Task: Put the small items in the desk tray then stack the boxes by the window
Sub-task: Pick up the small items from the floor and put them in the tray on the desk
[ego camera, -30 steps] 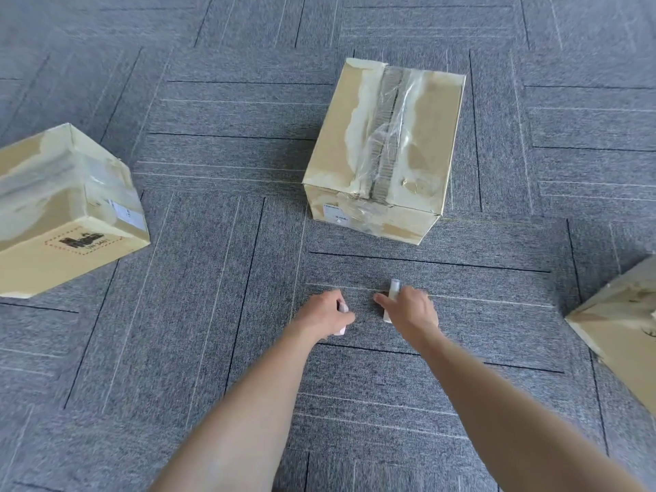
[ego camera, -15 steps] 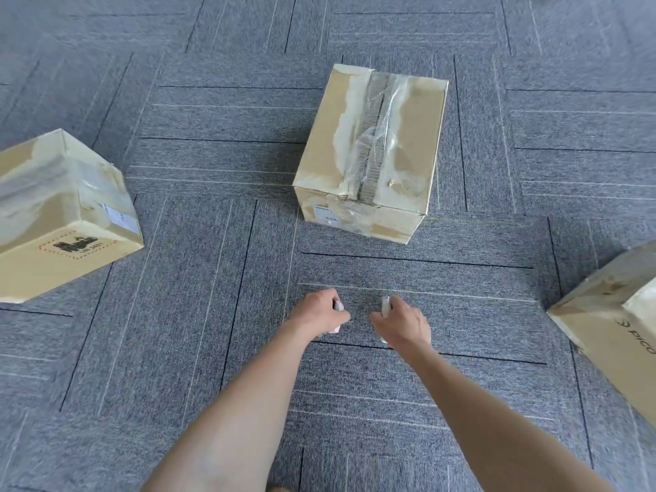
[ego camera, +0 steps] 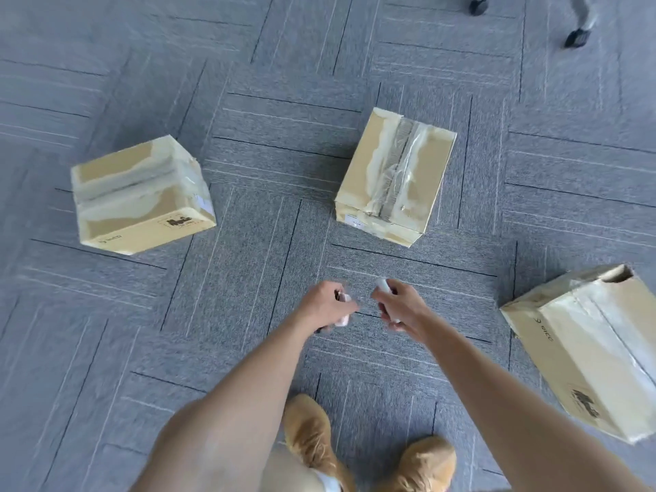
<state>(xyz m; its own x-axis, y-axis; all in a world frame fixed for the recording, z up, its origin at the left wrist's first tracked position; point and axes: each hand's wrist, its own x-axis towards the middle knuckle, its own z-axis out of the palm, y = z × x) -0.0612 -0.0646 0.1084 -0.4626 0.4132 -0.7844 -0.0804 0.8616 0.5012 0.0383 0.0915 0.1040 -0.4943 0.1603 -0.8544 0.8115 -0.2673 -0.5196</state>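
Three taped cardboard boxes lie on the grey carpet: one at the left, one in the middle, one at the right with a torn corner. My left hand is closed around a small pale item. My right hand grips a small white cylinder whose end sticks out above the fingers. Both hands hover above the carpet, in front of the middle box. No desk tray or window is in view.
My two tan shoes stand on the carpet at the bottom. Chair or table legs with dark feet show at the top right. Carpet tiles stretch between the boxes.
Both hands have lifted off the carpet with the small items in them. The view has risen and pulled back, so all three boxes and my shoes now show.
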